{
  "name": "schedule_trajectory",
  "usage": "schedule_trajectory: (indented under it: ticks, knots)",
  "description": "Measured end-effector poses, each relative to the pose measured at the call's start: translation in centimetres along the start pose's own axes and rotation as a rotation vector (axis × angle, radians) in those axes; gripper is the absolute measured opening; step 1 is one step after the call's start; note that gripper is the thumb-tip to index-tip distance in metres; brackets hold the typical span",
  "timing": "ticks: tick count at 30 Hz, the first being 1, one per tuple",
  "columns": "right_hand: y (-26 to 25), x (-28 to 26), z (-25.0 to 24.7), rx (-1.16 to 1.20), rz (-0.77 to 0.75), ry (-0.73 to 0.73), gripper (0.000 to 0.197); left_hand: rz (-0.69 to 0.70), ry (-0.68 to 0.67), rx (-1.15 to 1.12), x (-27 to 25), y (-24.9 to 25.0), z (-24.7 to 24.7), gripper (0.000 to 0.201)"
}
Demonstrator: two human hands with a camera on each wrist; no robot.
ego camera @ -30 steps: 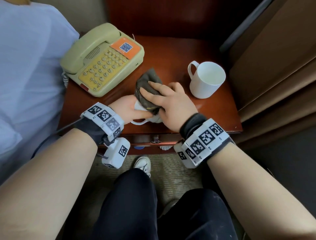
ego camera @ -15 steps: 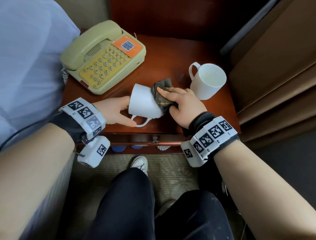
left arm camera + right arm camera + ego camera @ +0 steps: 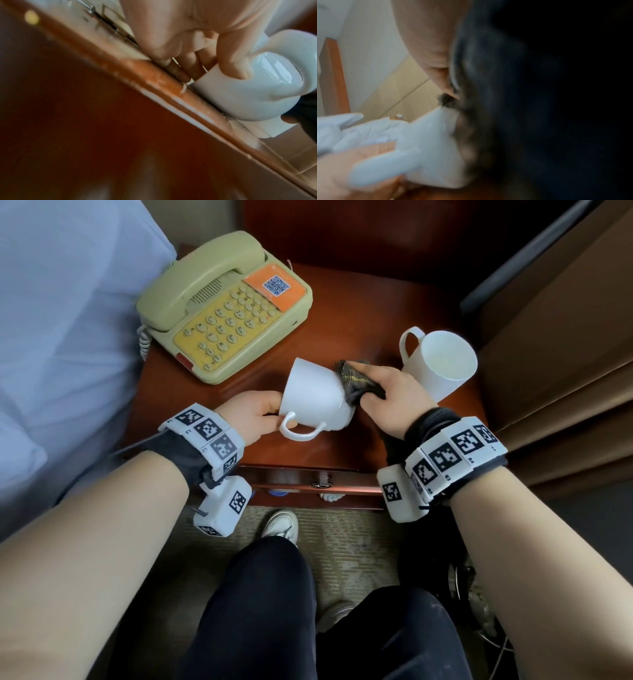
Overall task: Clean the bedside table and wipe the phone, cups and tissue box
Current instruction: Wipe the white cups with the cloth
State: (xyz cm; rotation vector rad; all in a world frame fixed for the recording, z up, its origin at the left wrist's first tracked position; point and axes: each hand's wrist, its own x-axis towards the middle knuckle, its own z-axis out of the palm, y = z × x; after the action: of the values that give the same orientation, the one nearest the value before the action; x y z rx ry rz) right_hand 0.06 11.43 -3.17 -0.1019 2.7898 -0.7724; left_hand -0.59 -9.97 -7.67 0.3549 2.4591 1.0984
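A white cup (image 3: pixel 315 398) lies tipped on its side over the front of the reddish bedside table (image 3: pixel 363 313), handle toward me. My left hand (image 3: pixel 253 416) grips its rim end; the left wrist view shows the thumb on the cup (image 3: pixel 254 94) wall and fingers inside the mouth. My right hand (image 3: pixel 394 398) holds a dark cloth (image 3: pixel 356 380) bunched against the cup's base. A dark blur of cloth (image 3: pixel 530 108) fills most of the right wrist view beside the cup (image 3: pixel 433 148). A second white cup (image 3: pixel 438 364) stands upright at the right. The beige phone (image 3: pixel 226 309) sits at the back left.
A bed with pale blue sheets (image 3: pixel 61 337) borders the table on the left. Brown curtains (image 3: pixel 565 337) hang close on the right. A drawer front (image 3: pixel 308 484) runs below the table edge, above my dark-trousered knees (image 3: pixel 267 611) and a white shoe (image 3: pixel 281 525).
My right hand slid the cloth from over the cup's side to its base end. The cup has come clear of both hands' cover and my left hand now holds it by the rim.
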Motion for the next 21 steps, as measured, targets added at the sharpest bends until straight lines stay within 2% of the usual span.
schedule_trajectory:
  ticks: [2, 4, 6, 8, 10, 12, 16, 21]
  knots:
    - [-0.5, -0.1, -0.1, 0.007, -0.031, 0.018, 0.056, 0.02, 0.015, -0.017, 0.0, -0.1, 0.3, 0.023]
    - [-1.6, 0.0, 0.1, -0.152, -0.102, 0.044, 0.052, 0.038, 0.028, -0.056, 0.0, -0.2, 0.4, 0.024]
    - [-3.3, -0.1, 0.9, -0.384, -0.237, 0.091, 0.051, 0.07, 0.012, -0.08, 0.0, -0.1, 0.4, 0.027]
    - [-4.1, -0.1, 1.7, -0.506, -0.404, 0.097, 0.05, 0.072, -0.014, -0.063, 0.1, -0.1, 0.1, 0.028]
    - [-2.7, -0.3, 1.8, -0.532, -0.5, 0.079, 0.052, 0.072, -0.018, -0.092, 0.3, -0.2, -0.2, 0.024]
    - [-0.8, -0.9, 1.4, -0.537, -0.527, 0.066, 0.052, 0.059, 0.0, -0.069, 0.5, -0.2, -0.4, 0.021]
    - [1.4, -2.3, 0.7, -0.481, -0.511, 0.107, 0.054, 0.037, 0.006, -0.008, 0.5, 0.3, -0.4, 0.022]
    - [-1.9, -1.0, -0.3, -0.419, -0.205, 0.159, 0.051, 0.043, 0.022, 0.004, 0.3, 0.5, -0.4, 0.019]
